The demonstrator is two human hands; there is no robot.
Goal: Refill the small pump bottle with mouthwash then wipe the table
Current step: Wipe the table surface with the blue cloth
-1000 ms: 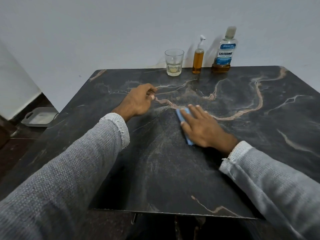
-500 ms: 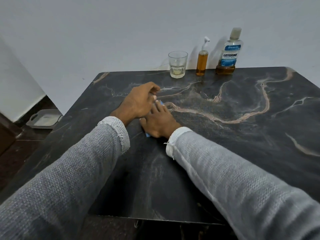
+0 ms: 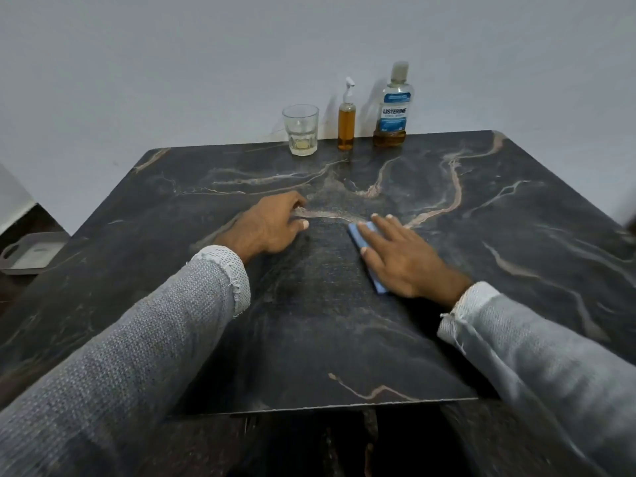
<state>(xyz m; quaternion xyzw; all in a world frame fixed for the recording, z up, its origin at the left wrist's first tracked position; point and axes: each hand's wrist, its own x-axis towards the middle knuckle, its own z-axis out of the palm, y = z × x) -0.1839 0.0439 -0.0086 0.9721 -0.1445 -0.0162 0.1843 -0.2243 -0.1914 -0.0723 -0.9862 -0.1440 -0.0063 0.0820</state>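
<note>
My right hand (image 3: 402,258) lies flat with straight fingers on a blue cloth (image 3: 360,237), pressing it onto the dark marble table (image 3: 516,235) near the middle. My left hand (image 3: 270,226) rests on the table to the left of it, fingers loosely curled, holding nothing. At the table's far edge stand the small pump bottle (image 3: 346,123), filled with amber liquid, and to its right the Listerine mouthwash bottle (image 3: 394,108), with only a little amber liquid at its bottom.
A drinking glass (image 3: 301,130) with a trace of liquid stands left of the pump bottle by the wall. A grey tray (image 3: 25,251) lies on the floor to the left of the table.
My right hand slid the blue cloth left up to my left hand, then back right to the table's middle. My left hand stayed in place.
</note>
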